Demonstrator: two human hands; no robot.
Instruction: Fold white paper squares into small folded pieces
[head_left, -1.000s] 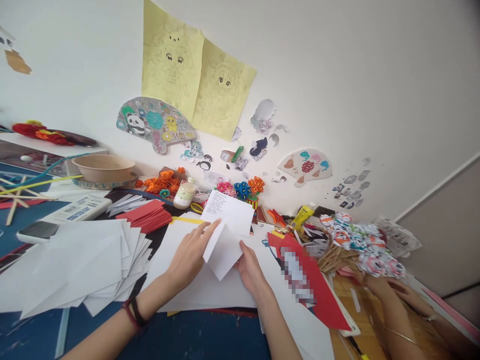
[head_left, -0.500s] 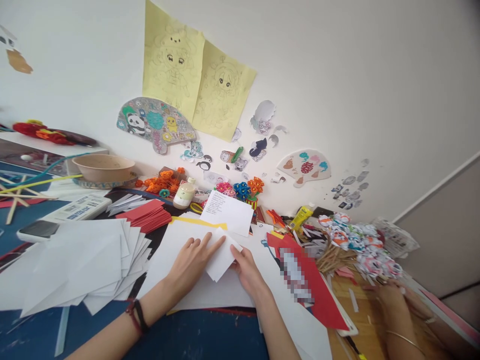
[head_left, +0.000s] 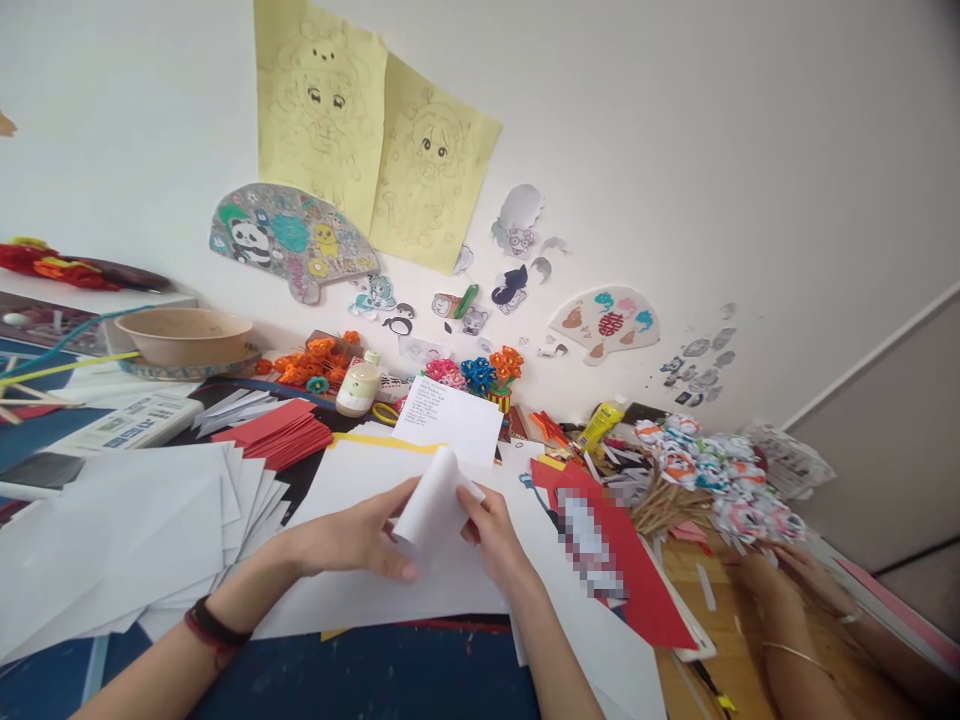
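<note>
A small white sheet of paper (head_left: 435,500), bent into a curl along its left side, stands over larger white sheets (head_left: 337,585). My right hand (head_left: 491,530) pinches its right edge between thumb and fingers. At the curled side is my left hand (head_left: 360,535), its thumb spread away and its fingertips partly hidden behind the paper. Whether those fingertips touch the paper, I cannot tell. Just behind lies a white card with handwritten lines (head_left: 450,420).
White sheets (head_left: 150,530) and red paper pieces (head_left: 274,433) are stacked at left, near a bowl (head_left: 184,337). A glue bottle (head_left: 358,385) stands behind. Rightward are red paper (head_left: 652,590), paper flowers (head_left: 697,465) and another person's hands (head_left: 787,575).
My left hand has come off the flat paper and drawn back to its left side, thumb spread. The small paper has gone from flat to curled. The view has shifted slightly.
</note>
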